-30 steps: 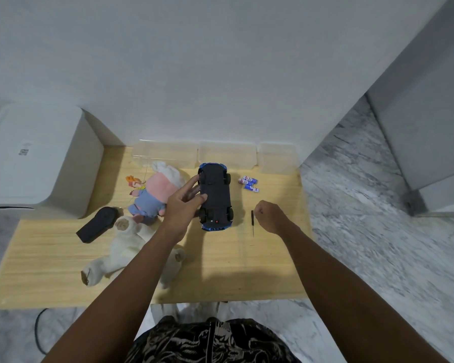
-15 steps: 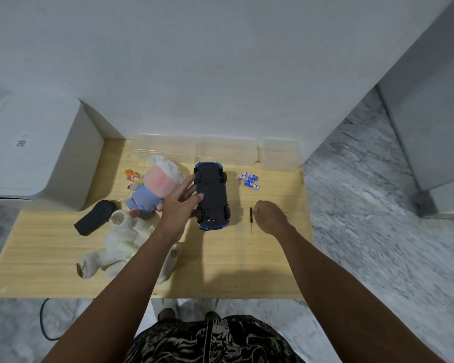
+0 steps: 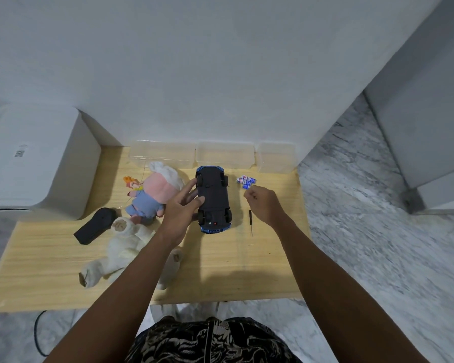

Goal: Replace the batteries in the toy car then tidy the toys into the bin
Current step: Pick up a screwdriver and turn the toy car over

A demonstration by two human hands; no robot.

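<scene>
A blue toy car lies upside down on the wooden table, its dark underside facing up. My left hand grips its left side, fingers spread over the chassis. My right hand hovers to the right of the car with fingers curled in, its fingertips just below several small blue-and-white batteries; nothing shows in it. A thin black screwdriver lies on the table under that wrist. Three clear plastic bins stand along the wall behind the car.
A pink-and-blue plush doll, a white plush animal and a black remote lie left of the car. A large white box stands at the table's left end. The marble floor drops off on the right.
My right hand has moved from beside the screwdriver up toward the batteries. My left hand stays on the car, which has not shifted.
</scene>
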